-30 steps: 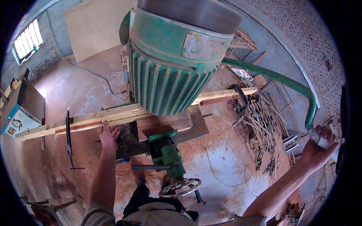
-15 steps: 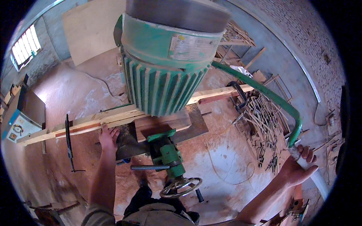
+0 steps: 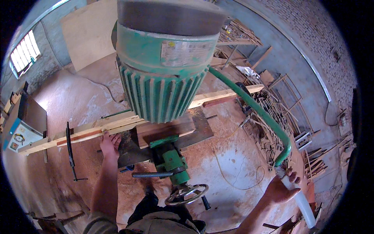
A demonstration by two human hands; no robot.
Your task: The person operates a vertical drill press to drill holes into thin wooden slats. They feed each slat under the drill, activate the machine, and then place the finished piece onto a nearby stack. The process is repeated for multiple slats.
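In front of me stands a machine with a big green ribbed motor. A long green lever bends down from it to the right and ends in a pale grey sleeve. Around that sleeve my right hand is closed. My left hand has its fingers stretched out against the near edge of a long bundle of pale wooden boards, which runs beneath the motor. A thick wood block lies between the boards and a green screw clamp. The motor hides whatever is under it.
A chrome handwheel and a bar handle jut toward my body. Black clamps grip the boards at the left. Piled metal clamps lie at the right. A cabinet stands far left; a hose curls across the floor.
My right hand has pulled the lever down and inward, toward my body. The left hand stays on the boards. The whole view has shifted slightly.
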